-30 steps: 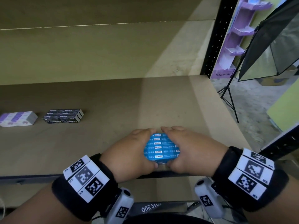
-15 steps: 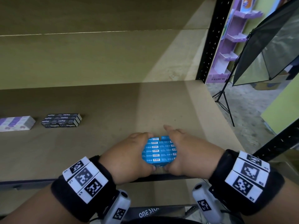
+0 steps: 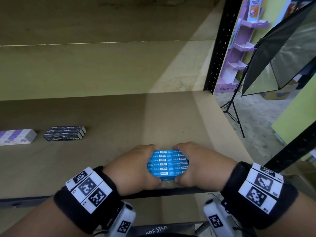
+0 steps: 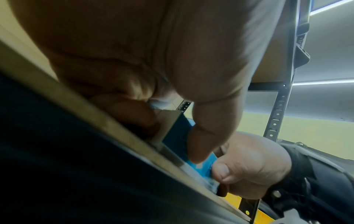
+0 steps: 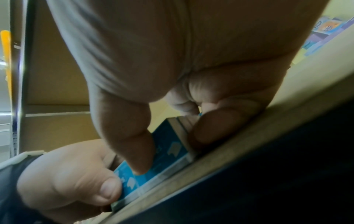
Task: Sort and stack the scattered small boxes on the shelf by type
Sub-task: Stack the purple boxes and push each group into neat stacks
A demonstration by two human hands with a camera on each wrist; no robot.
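Observation:
A block of several small blue boxes (image 3: 167, 164) with barcode labels sits on the brown shelf board (image 3: 111, 134) by its front edge. My left hand (image 3: 135, 166) grips the block's left side and my right hand (image 3: 201, 163) grips its right side, fingers curled over the far edge and thumbs on the near face. The left wrist view shows the blue boxes (image 4: 176, 136) under my left thumb (image 4: 206, 136). In the right wrist view my right thumb (image 5: 132, 144) presses on the blue boxes (image 5: 172, 145). A stack of black staples boxes (image 3: 64, 133) and a purple-white box (image 3: 16, 138) lie far left.
A black perforated upright (image 3: 220, 45) bounds the shelf on the right. Beyond it stand a purple display rack (image 3: 239, 53) and a softbox light on a tripod (image 3: 280, 53). The black front rail (image 3: 171, 191) runs just below my hands.
Both hands have kept hold of the blue block and closed in tighter around its sides. The view has shifted slightly; the other boxes have not moved.

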